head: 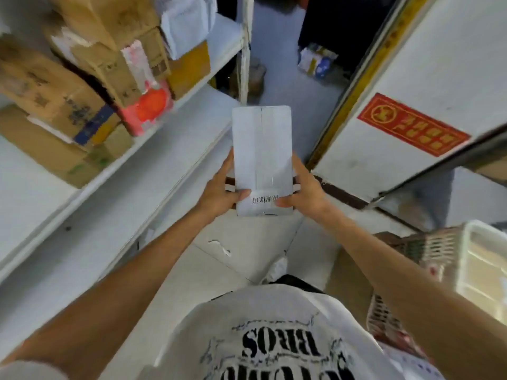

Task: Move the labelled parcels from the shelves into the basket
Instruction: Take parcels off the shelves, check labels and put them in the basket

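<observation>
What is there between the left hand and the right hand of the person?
In the head view, a flat white parcel lies between the left hand and the right hand; both grip its near end, thumbs on top.

Centre of the frame: the white parcel [262, 149] bears one line of black print near its lower edge, reading 超期滞 and a fourth character half covered by the thumb of the right hand [307, 192]. Bottom centre: the white T-shirt [274, 314] carries black stencil-style lettering, seen upside down, of which the word BROS is legible; a larger row below it is cut by the frame edge and cannot be read. Right of centre: a red sign [413, 124] on the white panel [439, 64] shows a round yellow emblem and yellow characters, too blurred to read. Upper left: the cardboard boxes [55, 89] carry dark print, likewise illegible.
</observation>
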